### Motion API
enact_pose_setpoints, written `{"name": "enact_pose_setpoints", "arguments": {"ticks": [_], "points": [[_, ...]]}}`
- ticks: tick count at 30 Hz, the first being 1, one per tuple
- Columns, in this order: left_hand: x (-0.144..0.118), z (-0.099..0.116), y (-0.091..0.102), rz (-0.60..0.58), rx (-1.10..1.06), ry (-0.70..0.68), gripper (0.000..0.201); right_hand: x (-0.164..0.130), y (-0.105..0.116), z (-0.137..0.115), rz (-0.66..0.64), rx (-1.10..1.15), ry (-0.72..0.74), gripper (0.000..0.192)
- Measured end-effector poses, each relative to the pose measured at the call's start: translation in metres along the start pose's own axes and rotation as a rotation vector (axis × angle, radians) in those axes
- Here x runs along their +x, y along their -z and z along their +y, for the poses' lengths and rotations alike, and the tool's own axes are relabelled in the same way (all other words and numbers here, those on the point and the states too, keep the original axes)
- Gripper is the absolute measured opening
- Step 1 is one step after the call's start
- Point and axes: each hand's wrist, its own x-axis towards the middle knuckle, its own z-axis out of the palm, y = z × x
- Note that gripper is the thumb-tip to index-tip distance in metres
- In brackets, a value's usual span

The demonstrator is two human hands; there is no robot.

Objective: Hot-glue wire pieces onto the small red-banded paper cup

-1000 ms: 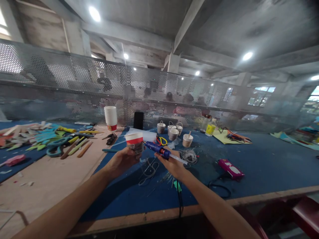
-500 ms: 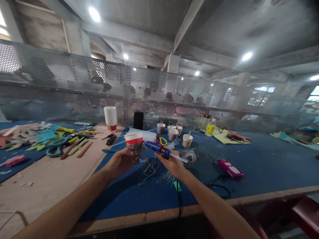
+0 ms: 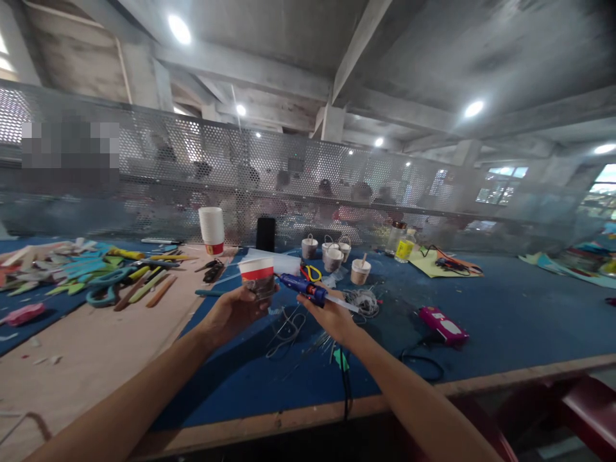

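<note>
My left hand point(image 3: 230, 312) holds a white paper cup point(image 3: 258, 272) with a red band upright above the blue table top. My right hand point(image 3: 328, 315) grips a blue glue gun point(image 3: 303, 287) whose nozzle points left, close to the cup's side. A clear glue stick pokes out of the gun's back end toward the right. The gun's black cord point(image 3: 347, 380) hangs down over the table's front edge. Loose grey wire point(image 3: 289, 324) lies on the table just under both hands.
A stack of white cups point(image 3: 212, 230) and a dark phone point(image 3: 265, 233) stand at the back. Small cups with handles point(image 3: 333, 255), scissors and coloured strips point(image 3: 115, 277), a pink device point(image 3: 441, 324) and a jar point(image 3: 399, 240) lie around. A perforated metal screen point(image 3: 308, 173) borders the table; people sit behind it.
Both hands with the cup and glue gun stay almost as they were. The view has shifted slightly downward.
</note>
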Motion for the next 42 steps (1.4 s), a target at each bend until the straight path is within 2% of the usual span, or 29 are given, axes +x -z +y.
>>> {"name": "enact_pose_setpoints", "arguments": {"ticks": [5, 8, 12, 16, 20, 25, 31, 36, 42], "points": [[0.0, 0.0, 0.0, 0.031, 0.003, 0.01, 0.042, 0.003, 0.0, -0.002, 0.018, 0.07, -0.07, 0.031], [0.0, 0.001, -0.001, 0.047, 0.033, 0.006, 0.041, 0.005, 0.002, -0.003, 0.044, 0.158, -0.21, 0.033], [-0.001, 0.002, -0.003, 0.105, 0.117, 0.019, 0.032, 0.011, 0.002, 0.003, 0.043, 0.406, -0.436, 0.037], [-0.001, 0.001, -0.002, 0.151, 0.153, -0.009, 0.03, 0.016, -0.001, 0.008, 0.061, 0.701, -0.539, 0.032], [0.001, -0.001, 0.001, 0.133, 0.143, -0.011, 0.026, 0.016, -0.002, 0.008, 0.047, 0.775, -0.633, 0.038], [0.001, 0.0, 0.0, 0.109, 0.073, -0.028, 0.031, 0.012, -0.005, 0.017, 0.045, 0.67, -0.705, 0.044], [0.003, -0.003, -0.001, 0.107, 0.079, -0.012, 0.029, 0.013, -0.011, 0.033, 0.018, 0.306, -0.628, 0.041], [0.005, -0.007, -0.002, 0.066, 0.134, -0.025, 0.026, 0.012, -0.01, 0.035, -0.066, -0.046, -0.574, 0.044], [0.008, -0.009, -0.001, 0.065, 0.181, -0.058, 0.032, 0.009, -0.012, 0.032, -0.129, -0.237, -0.577, 0.038]]}}
